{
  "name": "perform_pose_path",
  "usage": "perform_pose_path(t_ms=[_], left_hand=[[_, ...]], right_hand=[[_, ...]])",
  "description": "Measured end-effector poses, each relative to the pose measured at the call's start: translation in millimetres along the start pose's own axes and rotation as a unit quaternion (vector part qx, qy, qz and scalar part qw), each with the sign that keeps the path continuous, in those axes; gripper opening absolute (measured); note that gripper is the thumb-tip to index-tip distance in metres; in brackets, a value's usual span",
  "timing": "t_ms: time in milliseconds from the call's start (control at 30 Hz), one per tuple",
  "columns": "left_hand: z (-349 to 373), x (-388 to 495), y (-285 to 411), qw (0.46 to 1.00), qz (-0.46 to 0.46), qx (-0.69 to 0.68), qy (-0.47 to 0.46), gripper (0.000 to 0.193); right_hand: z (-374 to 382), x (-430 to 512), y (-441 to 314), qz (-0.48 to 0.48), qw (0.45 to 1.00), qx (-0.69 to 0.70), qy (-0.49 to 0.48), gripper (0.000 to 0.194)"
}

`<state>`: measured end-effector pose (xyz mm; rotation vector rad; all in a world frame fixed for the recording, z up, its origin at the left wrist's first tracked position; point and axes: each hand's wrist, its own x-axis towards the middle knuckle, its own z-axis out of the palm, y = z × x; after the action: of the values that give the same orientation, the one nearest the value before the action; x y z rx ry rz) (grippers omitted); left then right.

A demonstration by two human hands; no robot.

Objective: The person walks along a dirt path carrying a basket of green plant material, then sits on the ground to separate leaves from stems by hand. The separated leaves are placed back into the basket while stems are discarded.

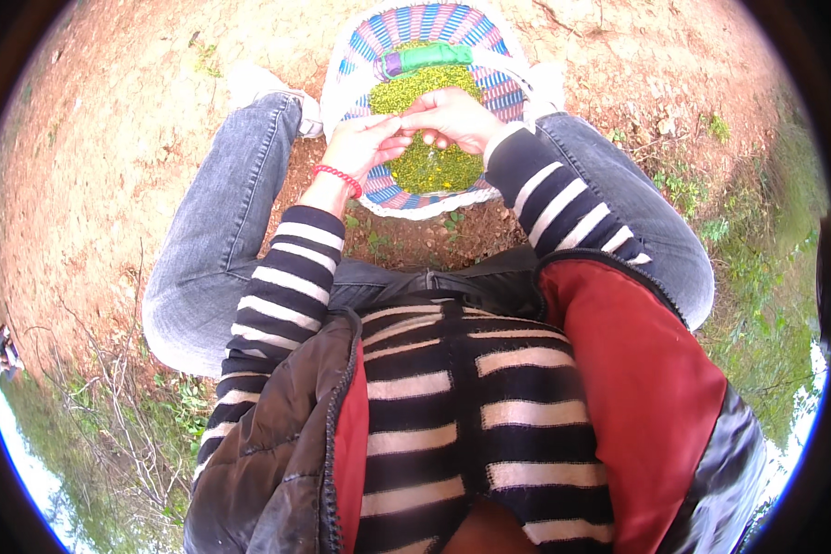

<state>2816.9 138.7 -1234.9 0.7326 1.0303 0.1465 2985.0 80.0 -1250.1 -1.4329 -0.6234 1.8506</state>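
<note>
My left hand [365, 144], with a red beaded bracelet at the wrist, is over the near left part of a woven basket [431, 22]. My right hand [451, 119] reaches in from the other side, and the fingertips of both hands meet above the basket. Any small thing pinched between them is too small to make out. Many tiny yellow-green buds [426, 170] fill the basket's bottom. The basket is woven in blue, pink and white strips with a white rim. Its handle, wrapped in green cloth [433, 58] with a purple end, arches across beyond my hands.
My jeans-clad legs [215, 201] are bent on either side of the basket, with pale shoes [263, 86] beside it. Dry reddish soil [131, 138] surrounds me. Bare twigs [121, 395] stand at the lower left, and low green plants [741, 277] grow at the right.
</note>
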Motion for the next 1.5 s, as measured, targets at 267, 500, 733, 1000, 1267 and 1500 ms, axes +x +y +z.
perform_pose_path(t_ms=[267, 500, 733, 1000, 1267, 1500], left_hand=[[6.2, -4.8, 0.1, 0.990, 0.039, 0.083, 0.105, 0.020], [7.7, -1.1, 0.4, 0.992, 0.030, 0.112, 0.053, 0.014], [8.0, -0.6, 2.6, 0.985, 0.045, 0.167, 0.018, 0.011], [4.3, -5.0, 14.2, 0.989, 0.044, 0.136, 0.042, 0.012], [5.1, -32.0, 51.3, 0.826, 0.139, 0.546, 0.029, 0.014], [-67.2, -97.5, 150.3, 0.433, 0.369, 0.678, 0.466, 0.056]], right_hand=[[14.0, -13.3, -15.2, -0.079, 0.979, -0.185, 0.040, 0.021], [-0.4, -13.4, -13.6, -0.095, 0.991, -0.090, 0.018, 0.026], [1.2, -8.9, -10.5, -0.076, 0.992, -0.097, 0.020, 0.021], [7.1, -9.6, -20.1, -0.262, 0.893, -0.359, 0.067, 0.019], [11.5, -0.4, 3.9, -0.315, 0.873, -0.357, 0.105, 0.017], [-17.6, 13.0, 39.8, -0.069, 0.800, -0.593, -0.063, 0.044]])
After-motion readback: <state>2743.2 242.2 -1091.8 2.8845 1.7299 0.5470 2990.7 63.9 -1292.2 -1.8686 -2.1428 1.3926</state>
